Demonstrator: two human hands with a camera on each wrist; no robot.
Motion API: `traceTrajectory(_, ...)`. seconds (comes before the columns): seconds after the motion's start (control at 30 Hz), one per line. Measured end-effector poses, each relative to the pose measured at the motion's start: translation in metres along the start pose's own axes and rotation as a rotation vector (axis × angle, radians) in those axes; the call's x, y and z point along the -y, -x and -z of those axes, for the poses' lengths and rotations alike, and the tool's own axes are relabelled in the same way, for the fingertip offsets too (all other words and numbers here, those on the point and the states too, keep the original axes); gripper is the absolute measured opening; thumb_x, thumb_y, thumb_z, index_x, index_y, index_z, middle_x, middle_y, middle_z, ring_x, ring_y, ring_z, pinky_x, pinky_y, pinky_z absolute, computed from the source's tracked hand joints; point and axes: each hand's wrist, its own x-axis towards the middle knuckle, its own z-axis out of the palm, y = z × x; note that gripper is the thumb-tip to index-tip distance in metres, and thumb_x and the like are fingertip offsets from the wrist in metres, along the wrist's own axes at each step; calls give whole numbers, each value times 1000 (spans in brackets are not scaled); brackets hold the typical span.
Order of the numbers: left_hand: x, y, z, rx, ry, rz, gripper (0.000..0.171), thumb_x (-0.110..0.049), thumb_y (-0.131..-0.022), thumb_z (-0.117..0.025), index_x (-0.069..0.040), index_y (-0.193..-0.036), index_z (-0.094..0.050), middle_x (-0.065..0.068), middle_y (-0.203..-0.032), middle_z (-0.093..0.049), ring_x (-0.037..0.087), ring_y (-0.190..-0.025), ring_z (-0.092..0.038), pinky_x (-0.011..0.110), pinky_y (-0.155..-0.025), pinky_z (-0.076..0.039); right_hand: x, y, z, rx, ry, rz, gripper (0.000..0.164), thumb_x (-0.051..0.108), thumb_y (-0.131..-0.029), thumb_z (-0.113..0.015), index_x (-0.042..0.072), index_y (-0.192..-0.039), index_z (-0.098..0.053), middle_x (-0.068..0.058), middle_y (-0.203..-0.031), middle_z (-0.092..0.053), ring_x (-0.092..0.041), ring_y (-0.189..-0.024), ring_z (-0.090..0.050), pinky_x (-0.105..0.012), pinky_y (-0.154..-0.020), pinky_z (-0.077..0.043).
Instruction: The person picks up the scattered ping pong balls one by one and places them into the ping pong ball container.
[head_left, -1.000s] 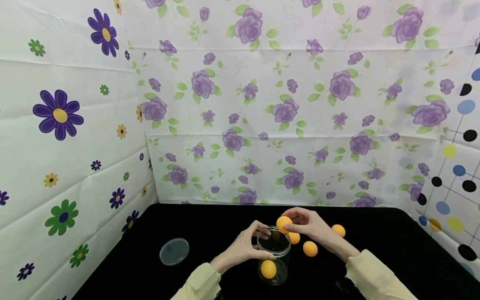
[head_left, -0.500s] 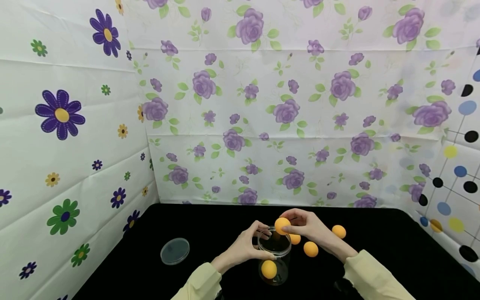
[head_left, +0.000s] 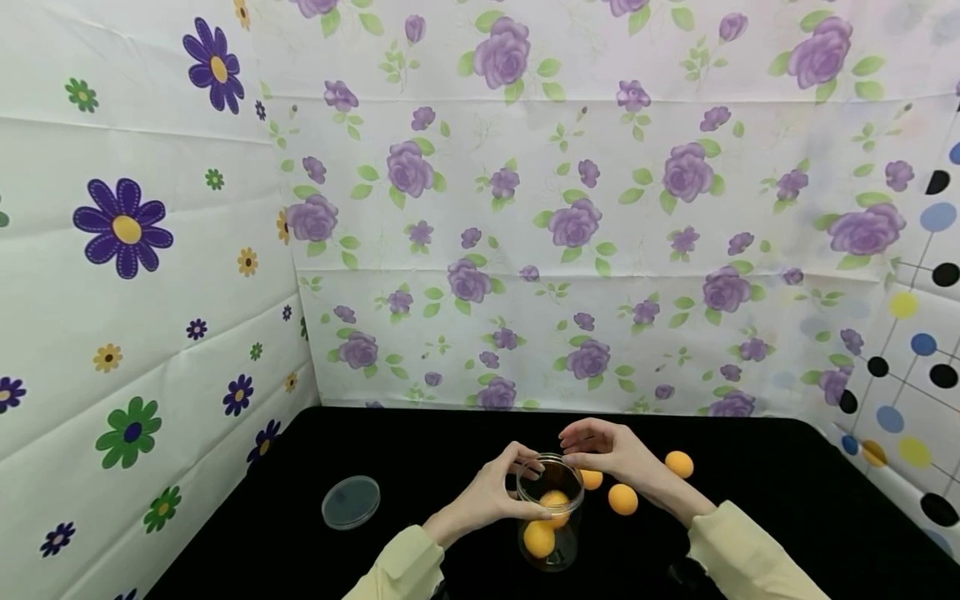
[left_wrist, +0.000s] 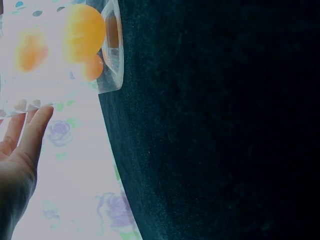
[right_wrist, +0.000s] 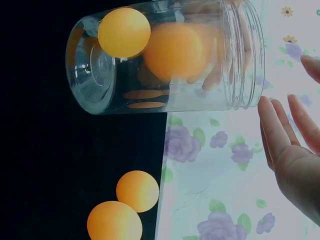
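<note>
Clear jar (head_left: 567,533) upright on the black table (head_left: 420,450), mouth uncovered. 2 orange balls inside: lower ball (head_left: 539,539) near the bottom, upper ball (head_left: 555,502) above it, blurred in the right wrist view; cannot tell whether the 2 touch. Left hand (head_left: 495,493) grips the jar at the rim, thumb on the near side, fingers on the far side. Right hand (head_left: 617,450) at the rim's right side, thumb and fingers apart, nothing held. 3 more orange balls right of the jar: 1 partly hidden ball (head_left: 592,478) just beside it, 1 nearer ball (head_left: 623,500), 1 outer ball (head_left: 679,464) beyond the right forearm. Round clear lid (head_left: 351,502) lies well apart, left. Behind: purple-rose cloth (head_left: 480,208).
</note>
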Motion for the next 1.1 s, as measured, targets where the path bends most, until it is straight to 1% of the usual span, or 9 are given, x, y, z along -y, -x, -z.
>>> traceTrajectory(0.13,2,-1,0,-2,-5,-2,55,-25,-76,-75,-14,-120,-44,3,-115,-51,24,-103,-50,30,-70,-48,-9,-2,2,-12,-1,5,33,9,-88,-60,-4,-117,-52,-16,-108,-56,-34,-97,-53,-39,-78,-45)
traceTrajectory(0.23,2,-1,-1,-8,-18,-5,56,-26,-75,-75,-14,-120,-44,3,-115,-52,22,-102,-50,30,-69,-48,-18,-4,5,-26,17,4,33,11,-88,-61,-2,-117,-53,-15,-108,-57,-32,-97,-54,-37,-78,-46)
traceTrajectory(0.4,3,-1,-1,-11,-9,-16,56,-26,-75,-76,-13,-120,-45,2,-113,-53,18,-100,-50,30,-69,-49,-27,-6,8,-36,3,14,33,9,-87,-62,-3,-117,-53,-16,-108,-57,-34,-97,-54,-35,-78,-46)
traceTrajectory(0.53,2,0,0,-10,9,-6,55,-25,-75,-75,-14,-120,-45,1,-113,-53,17,-100,-51,30,-69,-49,-29,-5,10,-39,-22,9,32,10,-87,-61,-2,-117,-54,-16,-108,-57,-33,-97,-54,-35,-79,-46)
traceTrajectory(0.7,3,0,-1,-9,16,0,55,-23,-76,-75,-14,-121,-44,2,-114,-53,18,-100,-51,30,-70,-49,-30,-3,12,-50,-27,7,34,15,-86,-63,0,-115,-55,-15,-107,-57,-30,-96,-55,-36,-78,-46)
traceTrajectory(0.93,1,0,-1,-10,22,9,55,-20,-76,-75,-14,-121,-44,3,-115,-52,20,-101,-50,30,-71,-49,-33,1,17,-86,-16,-11,35,19,-84,-66,2,-114,-56,-14,-106,-58,-29,-94,-56,-45,-78,-45)
traceTrajectory(1.0,0,0,-1,-9,27,12,55,-20,-76,-75,-14,-121,-44,3,-115,-52,20,-101,-50,29,-71,-49,-34,3,19,-96,-24,-17,36,19,-85,-66,2,-115,-56,-14,-106,-58,-29,-93,-57,-44,-77,-46)
traceTrajectory(1.1,0,0,-1,-9,32,12,55,-19,-76,-75,-12,-122,-44,4,-115,-52,22,-101,-50,29,-71,-48,-35,5,23,-105,-35,-12,37,18,-86,-64,-1,-116,-54,-16,-106,-58,-30,-93,-57,-40,-76,-47)
